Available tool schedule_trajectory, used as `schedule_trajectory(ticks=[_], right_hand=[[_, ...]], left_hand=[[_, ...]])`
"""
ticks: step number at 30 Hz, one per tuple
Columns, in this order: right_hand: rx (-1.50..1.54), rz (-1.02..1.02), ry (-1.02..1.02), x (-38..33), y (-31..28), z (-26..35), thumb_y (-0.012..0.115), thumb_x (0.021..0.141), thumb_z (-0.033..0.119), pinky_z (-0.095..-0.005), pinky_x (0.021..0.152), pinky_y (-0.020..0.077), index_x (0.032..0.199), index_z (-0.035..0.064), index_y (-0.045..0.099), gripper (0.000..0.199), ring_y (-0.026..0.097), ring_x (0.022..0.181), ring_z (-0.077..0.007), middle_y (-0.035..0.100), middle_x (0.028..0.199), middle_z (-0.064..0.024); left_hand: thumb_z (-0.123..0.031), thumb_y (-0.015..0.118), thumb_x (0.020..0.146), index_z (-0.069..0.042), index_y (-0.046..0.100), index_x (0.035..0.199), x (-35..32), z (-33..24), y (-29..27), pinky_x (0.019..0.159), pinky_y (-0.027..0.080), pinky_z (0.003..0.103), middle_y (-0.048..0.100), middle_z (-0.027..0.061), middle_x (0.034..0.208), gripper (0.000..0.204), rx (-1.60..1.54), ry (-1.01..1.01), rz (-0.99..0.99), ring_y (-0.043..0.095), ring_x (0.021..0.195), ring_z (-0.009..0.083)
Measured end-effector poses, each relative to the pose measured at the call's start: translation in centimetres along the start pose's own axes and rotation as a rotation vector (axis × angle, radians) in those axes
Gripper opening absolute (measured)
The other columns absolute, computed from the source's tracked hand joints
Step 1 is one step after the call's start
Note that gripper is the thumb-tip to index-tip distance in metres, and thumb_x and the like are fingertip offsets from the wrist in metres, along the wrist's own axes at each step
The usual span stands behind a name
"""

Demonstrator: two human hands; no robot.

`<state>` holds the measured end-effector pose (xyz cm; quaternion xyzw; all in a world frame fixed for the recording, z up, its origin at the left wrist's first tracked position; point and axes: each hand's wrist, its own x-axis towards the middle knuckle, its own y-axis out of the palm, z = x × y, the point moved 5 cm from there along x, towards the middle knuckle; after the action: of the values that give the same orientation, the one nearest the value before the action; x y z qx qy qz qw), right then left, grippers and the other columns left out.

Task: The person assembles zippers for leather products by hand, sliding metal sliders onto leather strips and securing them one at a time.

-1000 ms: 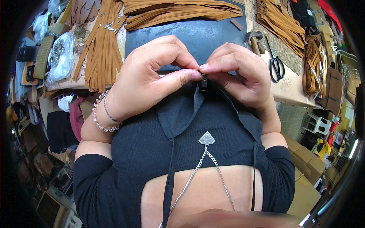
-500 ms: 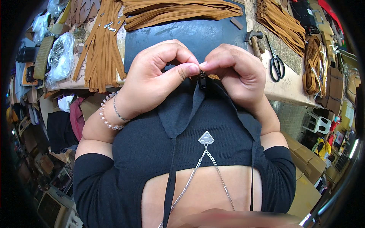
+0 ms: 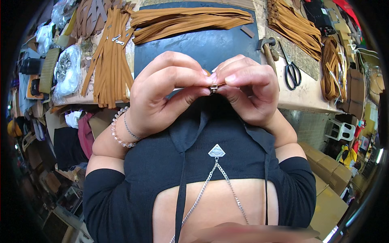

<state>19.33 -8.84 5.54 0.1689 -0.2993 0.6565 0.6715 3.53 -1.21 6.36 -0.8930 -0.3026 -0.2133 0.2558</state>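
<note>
My left hand (image 3: 164, 91) and my right hand (image 3: 253, 91) meet in front of my chest, fingertips pinched close together. Between them is a small metal zipper slider (image 3: 213, 87), with a little brown zipper tape showing beside it. The left fingers grip at the slider's left side; the right thumb and forefinger pinch the tape at its right. Most of the tape is hidden behind the fingers. Past the hands, a bundle of brown zipper strips (image 3: 194, 20) lies across a dark work mat (image 3: 178, 46).
More brown zippers (image 3: 111, 69) hang over the table edge at left, with loose metal sliders (image 3: 118, 40) on top. A hammer (image 3: 268, 50), black-handled scissors (image 3: 292, 75) and further zipper bundles (image 3: 293, 28) lie at right. Plastic bags (image 3: 69, 71) stand at the left.
Both hands have tipped and come slightly lower, toward my chest. The slider, earlier hanging with its dark pull downward, now sits level between the fingertips, with brown tape visible.
</note>
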Motion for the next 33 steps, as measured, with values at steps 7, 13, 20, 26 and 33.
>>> schedule_trajectory(ticks=[7,13,20,26,33], right_hand=[[-0.119,0.092,-0.142,0.1,-0.3,0.9,0.064,0.080,-0.012,-0.0355,0.077,0.0544,0.104,0.0060,0.057,0.031,0.069,0.085,-0.0275,0.069,0.093,-0.0111],[-0.172,0.110,-0.204,0.1,-0.3,1.4,0.065,0.079,-0.011,-0.0365,0.078,0.0558,0.104,0.0060,0.057,0.032,0.069,0.086,-0.0279,0.070,0.095,-0.0117],[-0.183,0.109,-0.222,0.1,-0.3,1.5,0.066,0.078,-0.010,-0.0366,0.077,0.0560,0.105,0.0053,0.056,0.032,0.069,0.086,-0.0282,0.070,0.094,-0.0116],[-0.186,0.118,-0.186,0.2,-0.1,1.0,0.068,0.079,-0.009,-0.0356,0.074,0.0545,0.106,0.0048,0.058,0.032,0.068,0.082,-0.0268,0.069,0.091,-0.0105],[0.115,-0.034,0.282,-1.3,0.0,-1.4,0.071,0.083,-0.007,-0.0267,0.086,0.0512,0.111,0.0014,0.056,0.033,0.061,0.097,-0.0145,0.055,0.110,-0.0083]], left_hand=[[0.002,0.077,0.072,-0.005,0.068,0.099,0.2,-0.8,-0.1,0.074,0.051,0.033,0.066,0.0078,0.093,0.029,0.159,0.165,-0.005,0.064,0.082,0.0249],[0.001,0.076,0.071,-0.005,0.068,0.100,0.1,-1.3,-0.4,0.076,0.051,0.034,0.066,0.0080,0.095,0.031,0.219,0.226,0.030,0.064,0.085,0.0253],[0.001,0.076,0.071,-0.006,0.069,0.100,0.1,-1.3,-0.5,0.077,0.051,0.034,0.067,0.0081,0.096,0.031,0.206,0.222,0.040,0.064,0.086,0.0254],[-0.002,0.079,0.075,-0.004,0.065,0.098,0.6,-1.2,-0.4,0.076,0.050,0.034,0.066,0.0090,0.092,0.027,0.217,0.122,0.072,0.064,0.084,0.0246],[-0.005,0.071,0.088,0.001,0.066,0.096,-1.0,2.8,0.7,0.080,0.050,0.025,0.067,0.0035,0.093,0.011,-0.499,-0.527,-0.087,0.062,0.087,0.0094]])
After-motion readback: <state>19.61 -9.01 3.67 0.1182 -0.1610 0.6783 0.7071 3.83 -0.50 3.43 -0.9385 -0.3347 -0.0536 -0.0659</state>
